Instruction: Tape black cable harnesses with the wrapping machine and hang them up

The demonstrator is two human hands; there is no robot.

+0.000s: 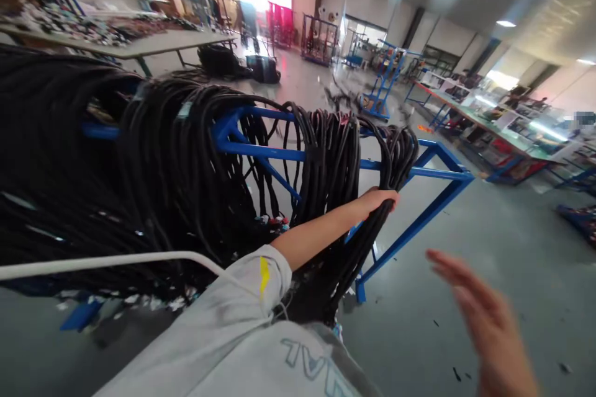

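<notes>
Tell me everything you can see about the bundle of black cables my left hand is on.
The bundle of thin black cables hangs draped over the top rail of the blue metal rack, at its right end. Many glossy, rubber-like strands loop over the rail and fall together in a thick hank toward the grey floor. The left hand rests on its outer side just below the rail, fingers wrapping into the strands. More black cable bundles hang beside it to the left. Its lower ends are hidden behind the light grey sleeve.
</notes>
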